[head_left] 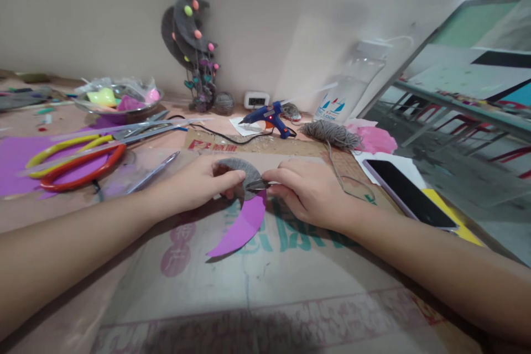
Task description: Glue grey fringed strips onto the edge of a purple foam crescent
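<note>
A purple crescent, partly wrapped in grey yarn, is between my hands over the cardboard. My left hand pinches its wrapped upper part with thumb and fingers. At the crescent's outer edge, my right hand is closed in a pinch on the grey yarn, where the wrapping meets bare purple. The lower tip points toward me, unwrapped. From a grey yarn bundle at the back right, a loose strand runs down toward my right wrist.
Cardboard lies under my hands. Scissors and a pen are on the left, near a bowl. A blue glue gun stands behind, its light red. A phone lies right. Finished crescents hang against the wall.
</note>
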Tool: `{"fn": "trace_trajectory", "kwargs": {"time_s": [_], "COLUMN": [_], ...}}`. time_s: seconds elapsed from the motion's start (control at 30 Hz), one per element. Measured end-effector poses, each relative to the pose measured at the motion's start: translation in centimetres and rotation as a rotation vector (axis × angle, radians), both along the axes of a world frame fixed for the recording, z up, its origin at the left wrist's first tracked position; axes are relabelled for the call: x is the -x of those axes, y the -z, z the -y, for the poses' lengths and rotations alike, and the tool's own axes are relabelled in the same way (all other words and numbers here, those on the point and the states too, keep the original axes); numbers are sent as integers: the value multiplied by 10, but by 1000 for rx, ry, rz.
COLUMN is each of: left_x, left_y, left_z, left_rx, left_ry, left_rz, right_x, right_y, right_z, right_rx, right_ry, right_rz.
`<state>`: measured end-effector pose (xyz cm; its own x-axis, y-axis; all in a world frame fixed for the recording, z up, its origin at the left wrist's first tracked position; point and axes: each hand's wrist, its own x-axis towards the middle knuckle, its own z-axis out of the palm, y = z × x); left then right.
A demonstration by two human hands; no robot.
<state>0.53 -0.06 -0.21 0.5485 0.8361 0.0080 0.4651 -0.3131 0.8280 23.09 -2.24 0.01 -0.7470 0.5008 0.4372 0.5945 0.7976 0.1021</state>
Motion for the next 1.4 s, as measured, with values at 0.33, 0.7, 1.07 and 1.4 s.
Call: {"fn": "trace_trajectory", "kwargs": {"time_s": [0.33,0.7,1.07,1.4], "left_x": [0,0,0,1], "left_y": [0,0,2,3], "left_z": [1,1,0,0], "left_rx": [45,45,47,68], "left_ry": [-13,-7,-3,-11], "left_rz": [5,11,29,-9], "right_x": [0,0,-1,2], "right_y": [2,3,3,1], "right_z": [-2,-2,-3,-1], "right_rx": [-54,-79,3,-26], "right_ry": [4,-8,-28,-2], "right_rz": [41,52,-7,49]}}
